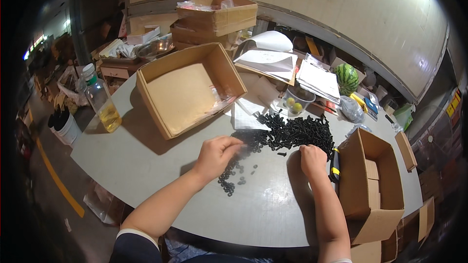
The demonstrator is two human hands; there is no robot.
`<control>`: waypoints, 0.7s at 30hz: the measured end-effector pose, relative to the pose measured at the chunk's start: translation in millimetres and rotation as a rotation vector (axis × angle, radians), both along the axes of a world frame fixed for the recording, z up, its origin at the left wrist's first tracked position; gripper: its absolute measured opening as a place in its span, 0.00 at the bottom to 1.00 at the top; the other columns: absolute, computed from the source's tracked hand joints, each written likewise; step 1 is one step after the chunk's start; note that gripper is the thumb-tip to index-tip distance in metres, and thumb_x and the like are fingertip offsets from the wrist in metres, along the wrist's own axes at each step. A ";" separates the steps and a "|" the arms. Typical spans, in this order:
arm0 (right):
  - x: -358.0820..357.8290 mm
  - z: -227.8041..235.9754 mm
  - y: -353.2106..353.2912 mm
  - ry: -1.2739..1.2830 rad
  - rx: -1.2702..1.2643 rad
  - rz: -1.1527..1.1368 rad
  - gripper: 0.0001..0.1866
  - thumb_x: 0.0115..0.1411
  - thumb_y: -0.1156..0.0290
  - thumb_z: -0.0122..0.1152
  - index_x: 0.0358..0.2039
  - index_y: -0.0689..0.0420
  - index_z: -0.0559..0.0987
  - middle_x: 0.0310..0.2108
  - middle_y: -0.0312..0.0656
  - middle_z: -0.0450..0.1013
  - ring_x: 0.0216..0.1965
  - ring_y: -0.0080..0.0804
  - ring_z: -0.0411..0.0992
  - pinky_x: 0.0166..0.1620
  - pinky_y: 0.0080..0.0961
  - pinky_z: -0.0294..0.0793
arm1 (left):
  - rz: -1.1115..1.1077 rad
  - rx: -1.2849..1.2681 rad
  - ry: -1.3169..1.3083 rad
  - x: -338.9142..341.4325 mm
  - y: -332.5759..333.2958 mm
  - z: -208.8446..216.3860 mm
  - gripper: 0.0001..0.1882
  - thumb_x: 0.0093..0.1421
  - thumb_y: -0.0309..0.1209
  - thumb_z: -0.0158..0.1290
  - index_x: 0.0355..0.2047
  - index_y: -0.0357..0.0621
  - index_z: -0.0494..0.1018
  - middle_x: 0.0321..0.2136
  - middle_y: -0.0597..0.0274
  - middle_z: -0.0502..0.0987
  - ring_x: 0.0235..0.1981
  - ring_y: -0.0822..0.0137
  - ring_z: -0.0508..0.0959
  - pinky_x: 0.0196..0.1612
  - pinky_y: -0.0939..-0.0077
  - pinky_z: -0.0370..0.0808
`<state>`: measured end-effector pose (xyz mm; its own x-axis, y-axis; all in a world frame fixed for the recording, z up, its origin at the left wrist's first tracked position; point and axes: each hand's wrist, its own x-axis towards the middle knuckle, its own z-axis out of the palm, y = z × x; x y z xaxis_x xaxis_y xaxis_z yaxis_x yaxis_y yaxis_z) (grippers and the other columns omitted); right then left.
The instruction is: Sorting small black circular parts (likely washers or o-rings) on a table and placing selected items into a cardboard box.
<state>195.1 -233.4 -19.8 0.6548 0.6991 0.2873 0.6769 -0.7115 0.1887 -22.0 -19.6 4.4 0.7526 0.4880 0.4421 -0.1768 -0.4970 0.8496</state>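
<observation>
We take the pile of black screws (297,131) on the grey table (146,165) as our reference. Our left hand (217,155) lies at the pile's near-left edge, fingers curled inward with the tips drawn together; it appears pinched on something small, but we cannot tell what, if anything, sits between the fingertips. Directly below and to the near side of that hand, a scatter of small black washers (233,178) lies loose on the table, touching the pile's left fringe and partly under the fingers. Our right hand (313,159) rests at the pile's near-right edge, knuckles up and fingers folded under in a loose fist; the fingertips are hidden, so we cannot tell whether it grasps a screw. A single screw (282,154) lies apart between the two hands, just near of the pile. To the right of the pile, just beside the right hand, stands an open cardboard box (373,185), with a yellow-and-black tool (335,165) lying between box and wrist. Behind-left of the pile sits a large shallow cardboard box (187,87) holding a clear bag (222,96). Behind the pile stands a clear plastic tub (297,101) with yellowish round fruits. Far left of the pile, well apart, a bottle of yellow liquid (102,100) stands upright near the table's edge. A watermelon (346,78) lies far behind-right.
</observation>
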 end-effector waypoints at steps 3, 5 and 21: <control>-1.7 1.9 0.4 0.003 0.017 -0.004 0.09 0.52 0.75 0.51 0.30 0.53 0.80 0.28 0.42 0.73 0.34 0.42 0.75 0.35 0.35 0.74 | -0.001 0.090 0.011 -4.0 -0.4 6.3 0.05 0.53 0.24 0.55 0.30 0.37 0.78 0.28 0.54 0.78 0.30 0.60 0.78 0.34 0.73 0.74; -1.6 1.8 0.7 0.008 0.024 -0.003 0.09 0.52 0.75 0.50 0.30 0.53 0.80 0.28 0.42 0.73 0.34 0.42 0.75 0.35 0.35 0.74 | -0.006 0.139 0.034 -6.5 -0.7 9.8 0.05 0.53 0.25 0.54 0.30 0.37 0.78 0.28 0.53 0.78 0.30 0.59 0.78 0.35 0.72 0.74; -4.9 2.9 -1.2 -0.017 -0.022 -0.054 0.05 0.51 0.76 0.51 0.27 0.56 0.76 0.27 0.45 0.73 0.31 0.44 0.75 0.33 0.37 0.74 | -0.066 0.318 0.112 -8.7 -2.6 6.9 0.07 0.53 0.31 0.57 0.27 0.40 0.78 0.22 0.55 0.78 0.25 0.58 0.79 0.30 0.72 0.75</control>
